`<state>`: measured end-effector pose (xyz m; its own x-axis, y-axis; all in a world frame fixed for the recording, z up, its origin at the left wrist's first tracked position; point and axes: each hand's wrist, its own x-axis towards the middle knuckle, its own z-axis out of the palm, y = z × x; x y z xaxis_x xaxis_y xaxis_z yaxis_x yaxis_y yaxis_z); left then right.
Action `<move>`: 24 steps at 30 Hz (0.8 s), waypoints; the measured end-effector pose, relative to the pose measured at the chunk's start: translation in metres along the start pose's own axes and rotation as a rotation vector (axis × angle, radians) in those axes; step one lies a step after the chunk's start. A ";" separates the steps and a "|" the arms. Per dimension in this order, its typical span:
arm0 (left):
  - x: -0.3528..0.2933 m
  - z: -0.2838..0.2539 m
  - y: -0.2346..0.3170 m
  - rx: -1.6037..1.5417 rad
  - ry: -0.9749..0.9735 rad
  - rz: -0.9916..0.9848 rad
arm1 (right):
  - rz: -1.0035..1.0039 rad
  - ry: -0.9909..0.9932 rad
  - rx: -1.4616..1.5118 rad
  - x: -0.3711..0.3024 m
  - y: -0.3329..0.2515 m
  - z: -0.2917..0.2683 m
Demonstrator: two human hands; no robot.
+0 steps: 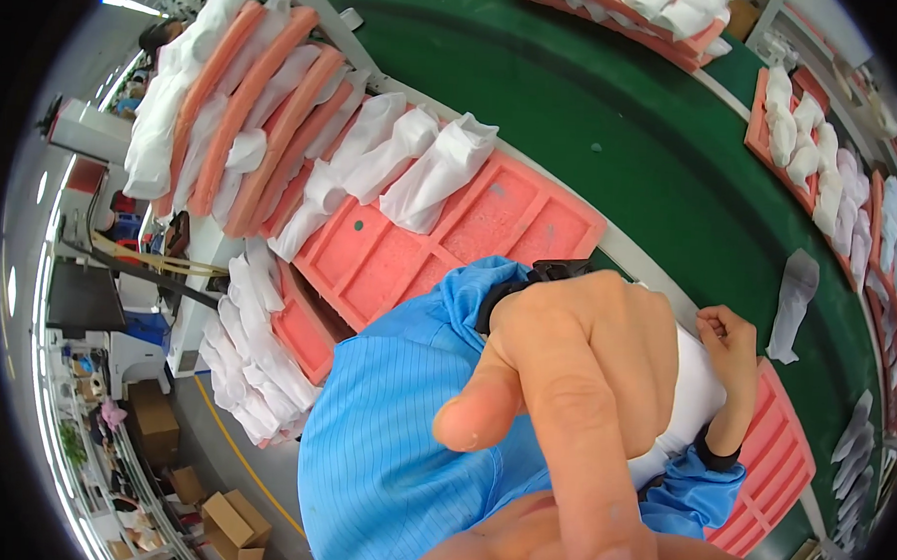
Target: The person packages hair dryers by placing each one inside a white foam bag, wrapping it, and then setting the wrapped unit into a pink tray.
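Closed round a white fabric piece (699, 391), the right hand (730, 367) is a loose fist, fingers curled over the cloth's far right edge, with a dark band at the wrist and a blue cuff below it. Its forearm comes up from the lower right, bent sharply back toward the body. The left hand (564, 385) is raised very close to the camera and fills the middle of the view: the fingers are folded, the thumb sticks out to the left, and one finger runs down toward the near edge. I cannot tell whether it grips the cloth, which shows only as a white strip behind its right side. Its blue sleeve (402, 418) spreads to the near left. Beyond the hands lies a pink compartment tray (410, 248), with folded white pieces stacked at its far left, and past that a green conveyor belt (626, 118).
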<state>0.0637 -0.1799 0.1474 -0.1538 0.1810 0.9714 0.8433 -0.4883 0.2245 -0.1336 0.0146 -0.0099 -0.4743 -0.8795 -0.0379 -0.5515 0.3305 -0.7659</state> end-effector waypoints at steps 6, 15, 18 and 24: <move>0.009 0.060 0.029 0.187 0.095 0.169 | -0.147 0.041 -0.032 -0.004 -0.003 -0.004; 0.071 0.113 0.099 0.335 -0.101 0.410 | -0.090 -0.076 0.186 -0.019 -0.012 -0.014; 0.082 0.138 0.112 0.383 -0.163 0.403 | -0.105 -0.055 0.186 -0.021 -0.027 -0.022; 0.098 0.158 0.132 0.524 -0.188 0.316 | -0.159 -0.077 0.223 -0.016 -0.037 -0.033</move>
<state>0.2417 -0.0918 0.2602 0.1961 0.2669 0.9436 0.9804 -0.0692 -0.1842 -0.1285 0.0276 0.0406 -0.3355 -0.9406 0.0517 -0.4460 0.1102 -0.8882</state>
